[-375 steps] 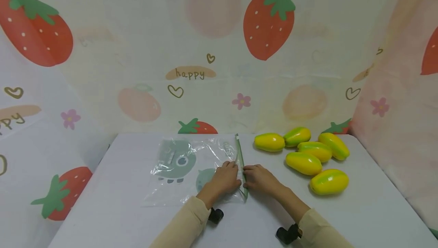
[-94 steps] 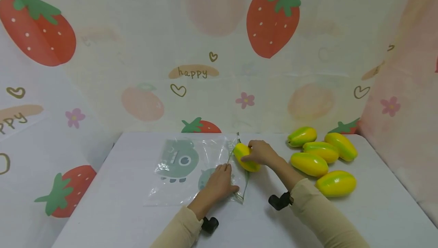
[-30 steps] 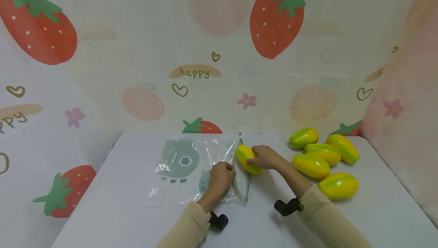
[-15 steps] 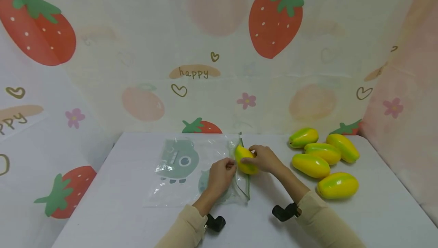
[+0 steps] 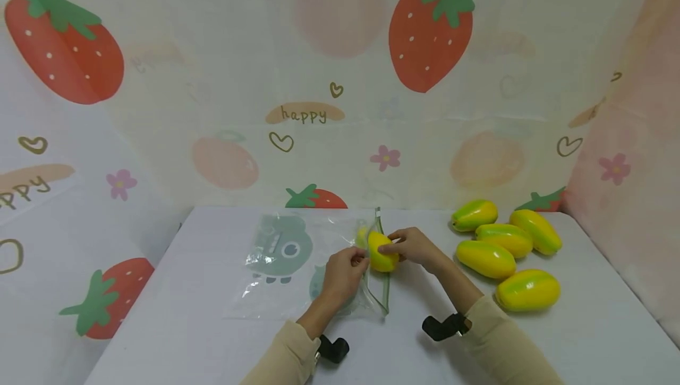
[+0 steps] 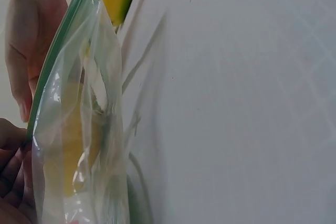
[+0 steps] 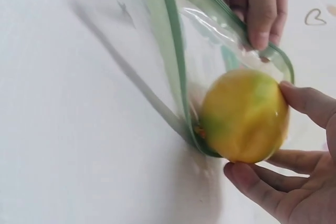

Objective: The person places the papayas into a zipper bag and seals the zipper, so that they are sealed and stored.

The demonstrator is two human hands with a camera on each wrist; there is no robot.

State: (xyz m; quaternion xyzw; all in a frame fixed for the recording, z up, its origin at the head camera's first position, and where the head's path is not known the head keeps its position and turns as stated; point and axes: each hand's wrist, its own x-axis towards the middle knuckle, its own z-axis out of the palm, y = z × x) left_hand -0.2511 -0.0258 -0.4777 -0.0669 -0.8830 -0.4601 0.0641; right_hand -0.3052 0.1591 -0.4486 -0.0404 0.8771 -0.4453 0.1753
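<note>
Yellow-green fruit (image 7: 245,116), part way into the mouth of a clear zip bag (image 5: 300,270).
Gripped in the right hand (image 5: 417,249); green rim (image 6: 59,40) pinched by the left hand (image 5: 342,273). Could snag there or shove the bag askew, through a slackened pinch or crooked push. Since the earliest frame: fetched from beside five loose fruits (image 5: 503,240) on the surface (image 5: 170,290).

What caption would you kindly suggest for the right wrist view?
Right hand holds yellow fruit at the mouth of an open bag.
</note>
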